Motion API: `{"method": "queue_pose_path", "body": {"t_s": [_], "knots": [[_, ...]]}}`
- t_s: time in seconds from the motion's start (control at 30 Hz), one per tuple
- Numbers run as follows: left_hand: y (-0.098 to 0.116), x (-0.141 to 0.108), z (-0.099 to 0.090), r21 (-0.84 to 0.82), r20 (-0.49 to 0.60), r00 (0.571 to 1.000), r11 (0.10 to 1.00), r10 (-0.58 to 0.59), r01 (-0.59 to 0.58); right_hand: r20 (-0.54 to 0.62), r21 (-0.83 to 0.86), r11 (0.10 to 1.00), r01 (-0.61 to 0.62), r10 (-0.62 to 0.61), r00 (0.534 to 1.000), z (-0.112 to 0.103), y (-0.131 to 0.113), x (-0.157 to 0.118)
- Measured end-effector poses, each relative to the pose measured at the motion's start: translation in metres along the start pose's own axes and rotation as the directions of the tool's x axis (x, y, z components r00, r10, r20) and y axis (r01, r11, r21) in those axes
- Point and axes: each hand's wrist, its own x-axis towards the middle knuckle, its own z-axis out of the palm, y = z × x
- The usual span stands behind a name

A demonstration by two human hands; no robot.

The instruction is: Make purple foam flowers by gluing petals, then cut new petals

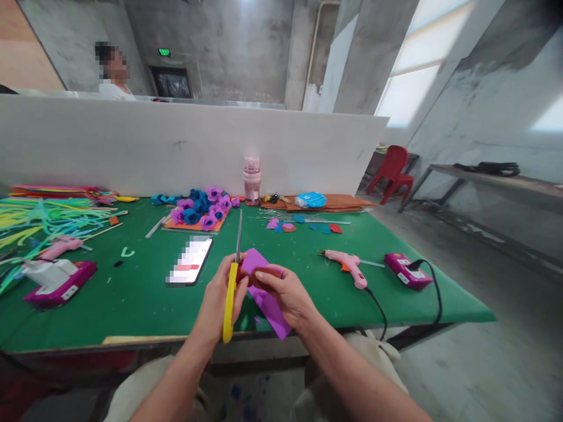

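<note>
My left hand (218,296) is closed around yellow-handled scissors (229,302), whose blades point away from me. Its fingertips also meet a dark red piece at the near edge of the table. Between the thumb and fingers of my right hand (292,290) is a brownish-red oval piece (269,273), perhaps felt or paper. Under both hands lies a purple strip of sheet material (271,310), slanting toward the table's front edge. A small purple scrap (257,320) is beside it. The fingers hide part of the red pieces.
A pink glue gun (347,265) and a magenta power strip (407,271) are at right. A phone (192,262) lies left, with purple and blue flowers (203,206) behind it. Cut petals (281,225) and a pink bottle (252,180) stand farther back. A person (115,73) is beyond the partition.
</note>
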Motion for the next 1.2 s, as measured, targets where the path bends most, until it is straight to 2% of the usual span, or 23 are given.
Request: {"method": "queue_pose_path", "body": {"t_s": [0.13, 0.33, 0.5, 0.73, 1.07, 1.2], "knots": [[0.006, -0.005, -0.013, 0.234, 0.190, 0.982, 0.971, 0.009, -0.054, -0.115, 0.035, 0.997, 0.070, -0.065, 0.991, -0.010, -0.013, 0.005], [0.000, -0.016, -0.015, 0.466, 0.327, 0.945, 0.873, -0.019, -0.144, -0.085, 0.106, 0.985, 0.139, -0.130, 0.988, -0.016, -0.028, 0.005], [-0.002, -0.020, -0.012, 0.453, 0.375, 0.927, 0.870, 0.010, -0.193, -0.036, 0.021, 0.989, 0.148, -0.147, 0.988, -0.018, -0.026, 0.005], [0.010, -0.018, -0.013, 0.496, 0.417, 0.907, 0.852, -0.066, -0.166, -0.003, -0.041, 0.989, 0.145, -0.145, 0.989, -0.015, -0.023, 0.002], [0.007, -0.020, -0.011, 0.411, 0.385, 0.923, 0.892, 0.019, -0.190, 0.027, -0.038, 0.990, 0.132, -0.131, 0.991, -0.015, -0.023, 0.001], [0.010, -0.019, -0.010, 0.433, 0.394, 0.919, 0.884, -0.009, -0.177, 0.017, -0.036, 0.990, 0.135, -0.134, 0.991, -0.015, -0.023, 0.001]]}}
